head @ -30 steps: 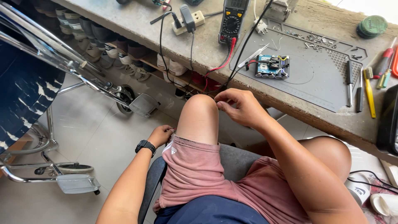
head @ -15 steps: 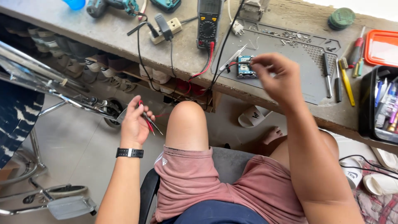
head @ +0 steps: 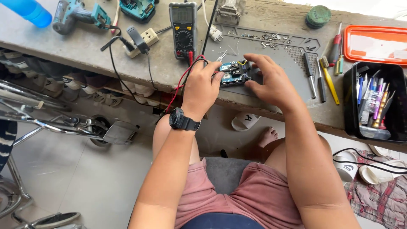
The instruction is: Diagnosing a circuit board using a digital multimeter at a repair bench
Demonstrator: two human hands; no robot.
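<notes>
In the upper middle of the frame, a small blue circuit board (head: 232,73) lies on a grey work mat (head: 292,59) at the front edge of the counter (head: 85,46). The left hand (head: 202,87), with a black watch (head: 183,120) on the wrist, is curled closed beside the left end of the board and holds red and black test leads (head: 183,78). The tips of the leads are hidden behind the fingers, so I cannot tell where they touch. The right hand (head: 269,80) is half open. Its fingers rest on the right end of the board and cover that part.

Behind the left hand stands a black and yellow meter (head: 183,27); its screen is too small to read. A white power strip (head: 142,41) with a black plug is to the left of it. At the upper left, a blue bottle (head: 29,12) and a teal drill (head: 74,17) are cut off by the edge of the frame.

At the upper right there is a red tray (head: 375,44), also cut off, and below it a black box (head: 373,104) full of pens and small tools. Screwdrivers (head: 324,74) lie between the mat and the box. A round green tin (head: 318,16) sits near the top edge. White sandals (head: 352,167) at the lower right carry a dark mark, partly hidden by a black cable.
</notes>
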